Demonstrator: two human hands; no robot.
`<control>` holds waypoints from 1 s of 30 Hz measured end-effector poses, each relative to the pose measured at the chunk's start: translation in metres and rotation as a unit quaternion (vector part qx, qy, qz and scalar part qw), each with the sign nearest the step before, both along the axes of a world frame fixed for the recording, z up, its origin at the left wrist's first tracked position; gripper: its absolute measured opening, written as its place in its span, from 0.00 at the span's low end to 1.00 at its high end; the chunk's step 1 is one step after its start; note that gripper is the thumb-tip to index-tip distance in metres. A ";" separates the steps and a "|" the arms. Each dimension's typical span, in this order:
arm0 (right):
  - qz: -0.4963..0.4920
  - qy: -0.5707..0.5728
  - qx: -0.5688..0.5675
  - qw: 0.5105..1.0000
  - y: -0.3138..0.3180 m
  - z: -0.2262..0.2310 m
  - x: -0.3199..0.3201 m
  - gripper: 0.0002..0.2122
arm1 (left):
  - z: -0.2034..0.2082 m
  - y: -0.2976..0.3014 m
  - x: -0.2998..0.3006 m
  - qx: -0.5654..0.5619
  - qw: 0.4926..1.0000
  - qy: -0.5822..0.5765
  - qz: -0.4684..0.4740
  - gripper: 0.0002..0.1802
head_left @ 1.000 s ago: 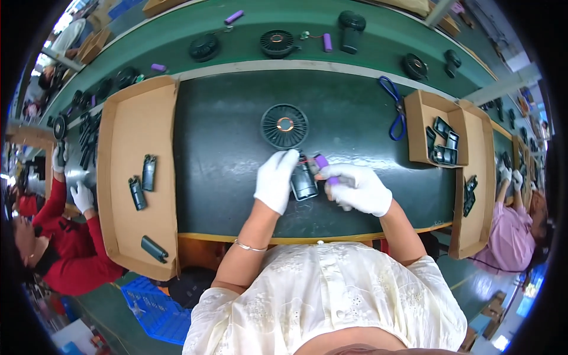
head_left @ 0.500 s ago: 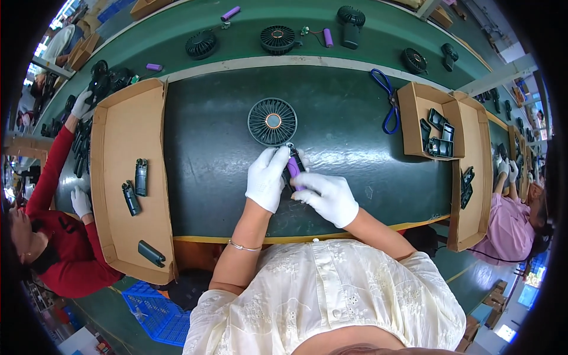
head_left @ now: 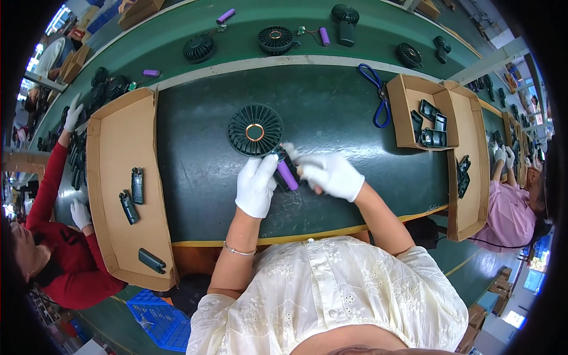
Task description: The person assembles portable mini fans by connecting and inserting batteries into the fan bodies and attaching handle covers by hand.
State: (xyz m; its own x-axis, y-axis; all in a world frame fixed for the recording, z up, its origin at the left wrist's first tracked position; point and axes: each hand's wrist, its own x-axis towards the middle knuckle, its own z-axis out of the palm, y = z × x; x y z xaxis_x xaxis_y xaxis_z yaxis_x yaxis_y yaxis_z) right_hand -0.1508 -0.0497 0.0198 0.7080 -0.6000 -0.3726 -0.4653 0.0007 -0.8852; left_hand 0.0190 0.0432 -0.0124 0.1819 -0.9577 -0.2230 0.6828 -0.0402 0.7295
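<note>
A black handheld fan [head_left: 241, 131] with a round grille and a copper-coloured centre ring lies in front of me, its head tilted to the left. My left hand [head_left: 255, 188], in a white glove, is closed on the fan's neck and handle. A purple cylindrical battery [head_left: 287, 176] sits at the handle, which looks uncovered there. Beside the battery's right side is my right hand [head_left: 332, 176], also gloved. Its fingertips are smeared by motion, so I cannot see whether they grip anything.
A cardboard tray [head_left: 124, 248] with black handle shells stands on the left, and a cardboard box [head_left: 401, 115] with more shells on the right. Blue-handled scissors [head_left: 378, 97] lie near that box. Fans and batteries rest on the green belt [head_left: 236, 47] beyond. People sit at both sides.
The fan's head has shifted left and a little nearer, turning with my left hand. My right hand has moved off the battery up to the handle's right side, exposing more of the battery.
</note>
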 end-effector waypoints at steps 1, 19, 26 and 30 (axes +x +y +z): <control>-0.048 -0.021 0.011 0.999 -0.003 0.000 0.000 0.18 | 0.002 -0.002 -0.003 -0.001 1.000 -0.004 0.005 0.20; -0.086 -0.028 0.084 0.992 -0.003 0.001 0.012 0.13 | -0.015 0.001 -0.003 0.048 0.996 -0.061 -0.042 0.20; -0.119 -0.101 0.222 0.963 -0.010 -0.010 0.002 0.14 | -0.004 -0.006 -0.014 0.040 0.998 -0.046 0.018 0.19; -0.123 -0.076 0.219 0.965 -0.011 -0.009 0.003 0.14 | -0.012 -0.003 -0.006 0.048 0.996 -0.073 -0.034 0.19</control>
